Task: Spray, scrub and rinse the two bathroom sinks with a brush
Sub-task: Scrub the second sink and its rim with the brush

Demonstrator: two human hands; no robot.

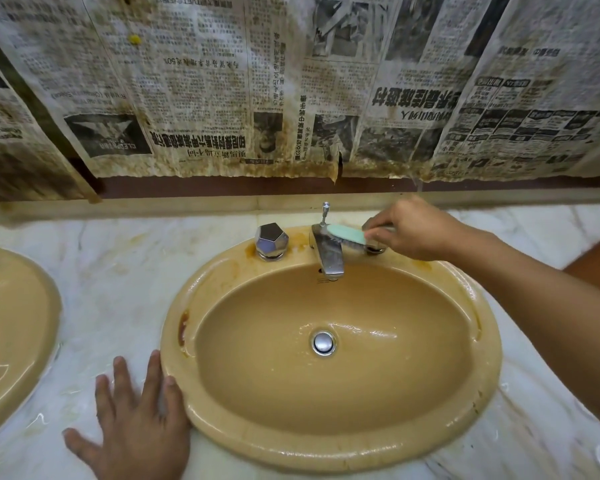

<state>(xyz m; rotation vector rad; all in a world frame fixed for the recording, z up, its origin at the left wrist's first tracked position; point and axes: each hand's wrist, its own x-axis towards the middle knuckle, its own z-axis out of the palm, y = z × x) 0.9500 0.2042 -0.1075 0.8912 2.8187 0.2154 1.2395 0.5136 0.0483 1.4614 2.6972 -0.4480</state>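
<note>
While the right hand (416,233) reaches over the back of the sink, its fingers are curled round the handle of a pale green brush (347,234), and the bristles lie against the top of the chrome tap spout (330,256). The sink (174,341) is an oval mustard-yellow basin set into a white marble counter (101,271). Its surface looks wet and shiny, with a little foamy water near the round metal drain plug (323,342) at the bottom. Brown rust-like stains sit on the left rim and around the tap base.

Left of the spout stands a faceted chrome knob (272,241), apart from the brush. The fitting on the right side is mostly hidden under the brush and the right hand; only its base ring shows. Behind the spout a thin lift rod (325,212) stands upright, just beside the brush head.

The left hand (136,420) lies flat on the counter with fingers straight and spread, holding nothing. On the sink's side it touches the outer rim.

At the far left, part of the second sink (18,341), of the same colour, is in view. Above the counter, old stained newspaper sheets (205,98) cover the wall, their lower edges torn and brown.
</note>
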